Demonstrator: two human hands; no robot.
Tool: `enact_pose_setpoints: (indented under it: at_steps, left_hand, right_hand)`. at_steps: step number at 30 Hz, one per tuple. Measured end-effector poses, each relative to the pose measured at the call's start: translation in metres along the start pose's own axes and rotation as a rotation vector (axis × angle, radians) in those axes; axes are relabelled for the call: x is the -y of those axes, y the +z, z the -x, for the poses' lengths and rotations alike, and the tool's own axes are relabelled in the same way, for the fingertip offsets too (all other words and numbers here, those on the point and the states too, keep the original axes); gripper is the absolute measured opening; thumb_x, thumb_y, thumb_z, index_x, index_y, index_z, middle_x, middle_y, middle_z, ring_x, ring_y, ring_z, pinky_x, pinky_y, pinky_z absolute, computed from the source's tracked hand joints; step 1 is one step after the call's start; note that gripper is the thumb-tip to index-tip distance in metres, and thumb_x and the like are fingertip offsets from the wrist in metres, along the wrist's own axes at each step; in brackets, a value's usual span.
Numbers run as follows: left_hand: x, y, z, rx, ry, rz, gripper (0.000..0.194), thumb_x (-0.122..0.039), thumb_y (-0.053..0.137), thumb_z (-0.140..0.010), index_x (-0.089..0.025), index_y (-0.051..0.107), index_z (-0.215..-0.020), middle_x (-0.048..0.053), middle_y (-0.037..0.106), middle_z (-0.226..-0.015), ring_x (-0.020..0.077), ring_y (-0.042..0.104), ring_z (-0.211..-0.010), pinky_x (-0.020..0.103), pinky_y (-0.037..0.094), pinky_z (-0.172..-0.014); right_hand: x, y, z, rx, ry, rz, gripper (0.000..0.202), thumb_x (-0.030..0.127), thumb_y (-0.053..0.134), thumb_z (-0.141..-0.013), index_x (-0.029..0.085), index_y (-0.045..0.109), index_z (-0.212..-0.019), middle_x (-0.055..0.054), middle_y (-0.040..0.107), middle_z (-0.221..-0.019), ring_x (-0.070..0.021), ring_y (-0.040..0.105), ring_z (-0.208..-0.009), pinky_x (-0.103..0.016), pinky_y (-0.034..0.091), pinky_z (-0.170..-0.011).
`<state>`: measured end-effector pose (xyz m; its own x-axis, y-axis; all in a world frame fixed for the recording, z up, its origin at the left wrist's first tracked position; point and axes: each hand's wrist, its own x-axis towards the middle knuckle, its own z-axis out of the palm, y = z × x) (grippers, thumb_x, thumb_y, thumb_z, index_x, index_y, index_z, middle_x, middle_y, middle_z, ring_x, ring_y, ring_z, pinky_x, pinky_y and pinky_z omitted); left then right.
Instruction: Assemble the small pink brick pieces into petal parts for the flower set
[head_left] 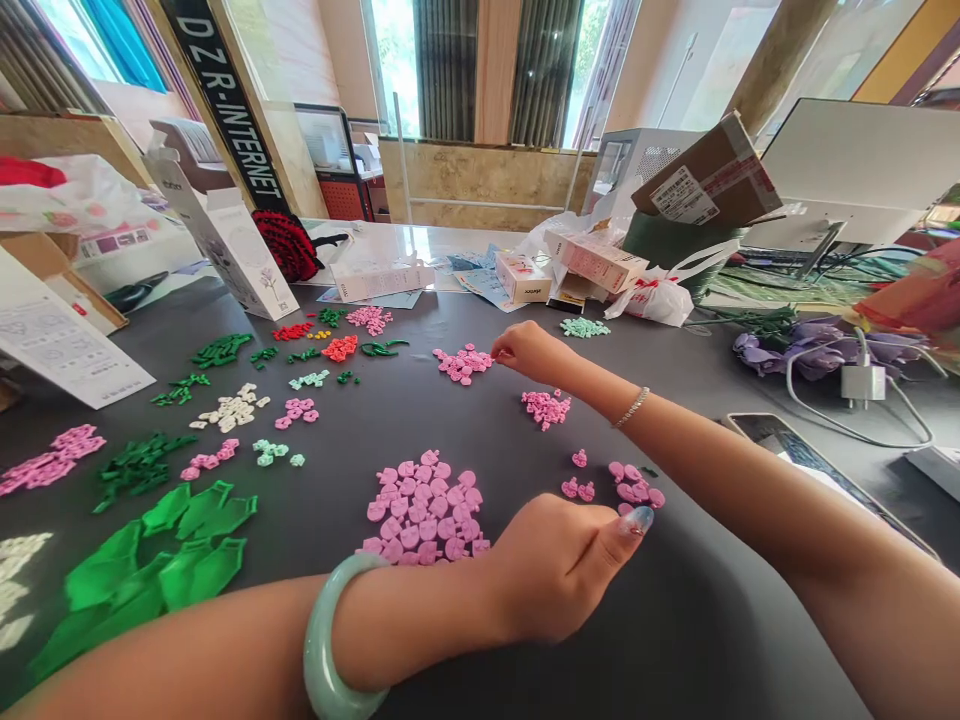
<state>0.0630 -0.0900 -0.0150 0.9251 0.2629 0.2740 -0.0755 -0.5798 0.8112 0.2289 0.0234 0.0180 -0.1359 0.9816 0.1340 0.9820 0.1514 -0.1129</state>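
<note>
My left hand, with a green bangle on its wrist, is closed in the foreground, thumb pressed over curled fingers. Whatever it may hold is hidden. Just beyond its thumb lies a small group of pink plastic pieces, with a few loose pink pieces beside them. Farther off, my right hand is also closed, fingertips pinched at the right edge of a pink pile. What is between them is too small to make out. A denser pink pile lies below my right wrist. Many rounded pink pieces spread left of my left hand.
Large green leaf-shaped pieces and dark green pieces lie at the left, near cream pieces. Small white boxes and a plastic bag stand at the back. A phone and charger are at the right.
</note>
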Motion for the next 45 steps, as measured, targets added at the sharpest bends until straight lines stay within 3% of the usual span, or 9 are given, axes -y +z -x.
enact_pose_setpoints:
  at_steps: [8, 13, 17, 21, 27, 31, 37, 41, 45]
  left_hand:
    - [-0.001, 0.000, 0.001, 0.034, -0.017, -0.030, 0.043, -0.031, 0.022, -0.096, -0.019, 0.029, -0.055, -0.004, 0.037, -0.048, 0.0076, 0.034, -0.044, 0.022, 0.025, -0.046]
    - [-0.001, 0.000, 0.001, 0.033, -0.011, -0.025, 0.042, -0.030, 0.024, -0.095, -0.018, 0.028, -0.055, -0.005, 0.035, -0.048, 0.0075, 0.032, -0.044, 0.022, 0.025, -0.046]
    - [0.001, 0.000, 0.000, 0.023, -0.011, -0.017, 0.044, -0.031, 0.021, -0.095, -0.019, 0.030, -0.054, -0.004, 0.039, -0.047, 0.0079, 0.035, -0.044, 0.023, 0.027, -0.047]
    - [0.002, 0.000, -0.003, -0.059, -0.029, -0.002, 0.045, -0.032, 0.019, -0.095, -0.019, 0.034, -0.054, -0.001, 0.045, -0.049, 0.0095, 0.042, -0.046, 0.023, 0.032, -0.049]
    - [0.000, 0.000, -0.003, -0.037, -0.069, 0.019, 0.039, -0.035, 0.029, -0.093, -0.020, 0.035, -0.058, -0.003, 0.043, -0.050, 0.0098, 0.041, -0.045, 0.022, 0.032, -0.047]
    - [0.004, 0.003, -0.006, -0.176, -0.197, 0.191, 0.041, -0.039, 0.026, -0.094, -0.019, 0.041, -0.062, -0.004, 0.041, -0.048, 0.0097, 0.041, -0.043, 0.022, 0.033, -0.046]
    - [0.008, 0.005, -0.012, -0.376, -0.330, 0.399, 0.050, -0.049, 0.027, -0.092, -0.018, 0.043, -0.056, -0.003, 0.045, -0.046, 0.0086, 0.042, -0.041, 0.022, 0.035, -0.045]
    - [0.004, 0.005, -0.010, -0.360, -0.345, 0.428, 0.052, -0.050, 0.032, -0.091, -0.017, 0.043, -0.052, -0.004, 0.041, -0.042, 0.0079, 0.040, -0.040, 0.021, 0.033, -0.044]
    - [0.001, 0.005, -0.008, -0.347, -0.331, 0.510, 0.051, -0.052, 0.035, -0.089, -0.017, 0.045, -0.054, -0.004, 0.041, -0.045, 0.0078, 0.040, -0.041, 0.021, 0.032, -0.042]
  right_hand:
    - [-0.001, 0.018, -0.014, 0.054, -0.026, 0.125, 0.023, 0.014, 0.049, -0.082, 0.016, 0.071, -0.090, -0.011, 0.068, -0.088, -0.0177, 0.061, -0.072, -0.026, 0.038, -0.062]
    - [-0.001, 0.018, -0.013, 0.049, -0.060, 0.155, 0.019, 0.016, 0.050, -0.084, 0.014, 0.069, -0.084, -0.011, 0.065, -0.087, -0.0169, 0.059, -0.072, -0.026, 0.035, -0.060]
    - [0.000, 0.010, -0.004, -0.025, -0.062, 0.115, 0.019, 0.016, 0.050, -0.083, 0.014, 0.068, -0.086, -0.009, 0.064, -0.087, -0.0152, 0.056, -0.072, -0.025, 0.035, -0.061]
    - [0.003, -0.002, 0.028, -0.144, -0.039, 0.045, 0.022, 0.017, 0.046, -0.084, 0.014, 0.068, -0.088, -0.006, 0.064, -0.085, -0.0132, 0.055, -0.074, -0.024, 0.037, -0.064]
    - [0.012, -0.012, 0.112, -0.416, -0.001, -0.147, 0.017, 0.022, 0.053, -0.082, 0.017, 0.068, -0.075, -0.001, 0.063, -0.068, -0.0093, 0.051, -0.056, -0.022, 0.040, -0.059]
    - [0.029, -0.014, 0.151, -0.491, -0.017, -0.182, 0.014, 0.016, 0.054, -0.082, 0.018, 0.066, -0.074, -0.001, 0.066, -0.068, -0.0082, 0.053, -0.054, -0.020, 0.043, -0.056]
    - [0.049, -0.011, 0.169, -0.528, -0.164, -0.151, 0.016, 0.013, 0.049, -0.086, 0.018, 0.060, -0.075, -0.003, 0.065, -0.072, -0.0095, 0.058, -0.061, -0.020, 0.046, -0.056]
    - [0.050, -0.012, 0.177, -0.495, -0.206, -0.069, 0.020, 0.015, 0.047, -0.088, 0.020, 0.059, -0.073, -0.006, 0.066, -0.078, -0.0123, 0.060, -0.067, -0.022, 0.048, -0.060]
    - [0.051, -0.018, 0.179, -0.449, -0.170, -0.210, 0.018, 0.014, 0.050, -0.087, 0.023, 0.059, -0.074, -0.003, 0.068, -0.078, -0.0116, 0.062, -0.067, -0.021, 0.049, -0.058]
